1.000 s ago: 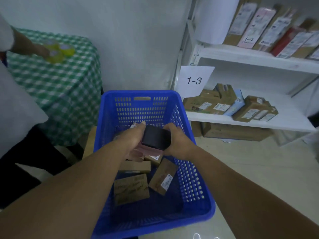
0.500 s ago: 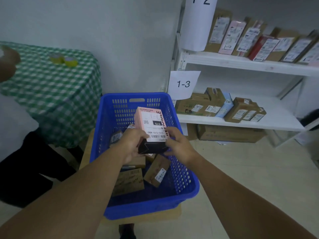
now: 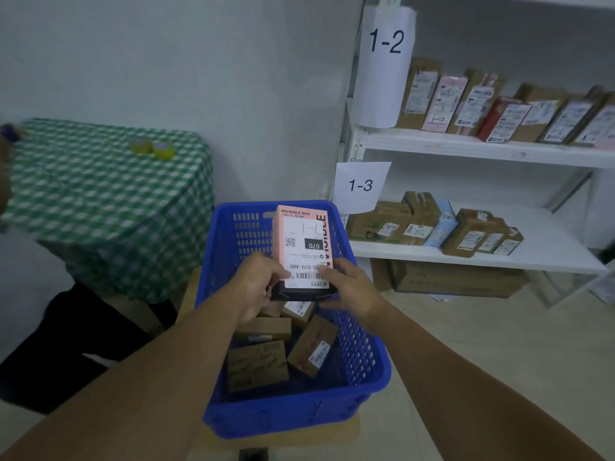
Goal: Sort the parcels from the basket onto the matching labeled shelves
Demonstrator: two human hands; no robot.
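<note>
1. Gripping a pink rectangular cardboard parcel [image 3: 301, 251] with a white shipping label by its near, lower end; raised upright above the far half of a blue perforated plastic basket [image 3: 289, 417], label face turned toward the camera, apparently for reading.
2. With the left hand [image 3: 258, 287], fingers curled round the lower left corner, thumb on the label; with the right hand [image 3: 352, 287], pinching the lower right corner, thumb beside the barcode; gripped low, probably to leave the handwritten mark uncovered.
3. Seems to read "1-1" in pen near the top of the label; a judgement, not a certainty.
4. To the right, on white metal shelves [image 3: 466, 146]: a white paper sign marked 1-2 [image 3: 386, 41] at the upper level and a white paper sign marked 1-3 [image 3: 361, 185] at the lower, both levels already stocked; no 1-1 sign in view, so probably higher, out of frame.
5. On the basket floor: several brown cardboard parcels [image 3: 258, 364], lying loose; plenty of sorting ahead.
6. Far left: a green-and-white checked tablecloth [image 3: 100, 201] with yellow tape rolls [image 3: 153, 148] on top; apparently no part in the sorting.
</note>
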